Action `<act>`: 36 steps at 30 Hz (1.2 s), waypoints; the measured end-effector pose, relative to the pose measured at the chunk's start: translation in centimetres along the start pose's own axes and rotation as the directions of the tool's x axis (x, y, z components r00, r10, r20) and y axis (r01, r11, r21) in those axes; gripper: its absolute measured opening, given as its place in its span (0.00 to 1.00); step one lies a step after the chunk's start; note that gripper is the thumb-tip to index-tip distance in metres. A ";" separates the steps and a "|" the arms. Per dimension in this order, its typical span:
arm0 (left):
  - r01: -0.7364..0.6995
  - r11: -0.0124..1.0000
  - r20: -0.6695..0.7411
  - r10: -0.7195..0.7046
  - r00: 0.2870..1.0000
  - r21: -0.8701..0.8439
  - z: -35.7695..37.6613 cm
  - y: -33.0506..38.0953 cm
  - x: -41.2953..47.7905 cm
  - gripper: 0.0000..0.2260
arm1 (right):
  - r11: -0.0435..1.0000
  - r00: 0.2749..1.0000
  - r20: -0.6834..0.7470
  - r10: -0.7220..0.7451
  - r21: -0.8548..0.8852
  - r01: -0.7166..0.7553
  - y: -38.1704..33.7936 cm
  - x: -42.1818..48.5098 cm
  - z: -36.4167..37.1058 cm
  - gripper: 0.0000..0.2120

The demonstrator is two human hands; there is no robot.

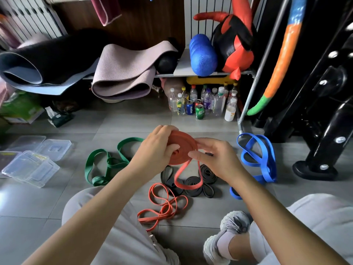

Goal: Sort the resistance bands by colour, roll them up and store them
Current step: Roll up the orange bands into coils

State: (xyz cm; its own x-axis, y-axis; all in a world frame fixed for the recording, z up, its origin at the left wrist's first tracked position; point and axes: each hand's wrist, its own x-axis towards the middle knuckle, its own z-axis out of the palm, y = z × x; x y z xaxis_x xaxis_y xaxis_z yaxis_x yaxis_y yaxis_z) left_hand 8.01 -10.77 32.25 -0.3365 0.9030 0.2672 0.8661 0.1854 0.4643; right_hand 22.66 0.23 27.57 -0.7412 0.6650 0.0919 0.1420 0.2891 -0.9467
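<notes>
Mid-roll, I hold the red coil above the floor, left hand with its grip curled round it, right hand pinching its rim; next, I judge, the hanging tail needs winding in snugly.

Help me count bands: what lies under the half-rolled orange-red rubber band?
Coiled black rubber bands on the grey tiled floor, below the orange-red band's dangling loop. The right hand hides part of them.

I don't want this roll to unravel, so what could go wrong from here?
The red coil could spring open if the left hand or right hand slackens. Its loose tail hangs over the black bands and might snag them. The clear containers sit off left; carrying may loosen it.
</notes>
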 end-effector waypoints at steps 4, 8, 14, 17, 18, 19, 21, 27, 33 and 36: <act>0.068 0.974 -0.080 -0.087 0.993 -0.217 0.2 0.1 -0.4 0.14 | 0.963 0.999 -0.052 -0.004 0.270 0.018 -0.5 -0.3 0.3 0.13; 0.112 0.915 -0.026 -0.132 0.991 -0.388 0.8 0.3 -1.0 0.09 | 0.952 0.998 -0.055 0.004 0.307 0.013 0.1 -0.8 0.0 0.13; 0.076 0.836 -0.016 -0.100 0.995 -0.543 0.5 0.1 -1.1 0.06 | 0.953 0.999 -0.039 0.015 0.302 -0.002 0.2 -0.7 -0.8 0.12; 0.109 0.849 -0.014 -0.135 0.991 -0.517 0.5 0.0 -0.9 0.04 | 0.974 0.999 -0.045 0.004 0.228 0.006 0.0 -0.6 -0.8 0.11; 0.127 0.873 -0.002 -0.146 0.989 -0.472 0.4 -0.2 -0.9 0.04 | 0.980 0.999 -0.045 0.002 0.197 0.007 -0.1 -0.6 -0.9 0.11; 0.140 0.908 0.014 -0.146 0.989 -0.395 0.2 -0.3 -0.8 0.05 | 0.986 0.999 -0.039 -0.004 0.164 0.010 -0.1 -0.5 -0.9 0.12; 0.097 0.977 0.042 -0.090 0.995 -0.192 -0.1 -0.1 -1.0 0.07 | 0.993 1.000 -0.015 -0.004 0.118 0.005 -0.1 -0.5 -0.9 0.12; -0.022 1.000 0.143 0.019 0.990 0.013 0.3 0.9 -0.6 0.10 | 0.991 0.999 0.037 -0.035 -0.129 0.040 0.1 -0.2 -0.4 0.09; 0.054 0.990 0.025 -0.051 0.998 -0.127 0.8 0.3 -1.2 0.08 | 1.000 1.000 0.010 0.005 0.014 -0.005 -0.1 -0.7 -0.5 0.13; 0.091 0.978 0.087 -0.076 0.993 -0.189 1.0 -0.2 -1.6 0.07 | 1.000 1.000 0.016 0.017 0.020 -0.017 0.1 -1.0 -0.3 0.10</act>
State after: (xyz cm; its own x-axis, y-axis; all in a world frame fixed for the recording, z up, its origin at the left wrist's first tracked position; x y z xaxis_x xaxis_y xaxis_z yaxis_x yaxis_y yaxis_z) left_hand 8.71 -11.87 30.93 -0.3674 0.9168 0.1564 0.7460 0.1901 0.6382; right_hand 23.65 -0.16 27.45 -0.7494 0.6584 0.0707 0.1419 0.2641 -0.9540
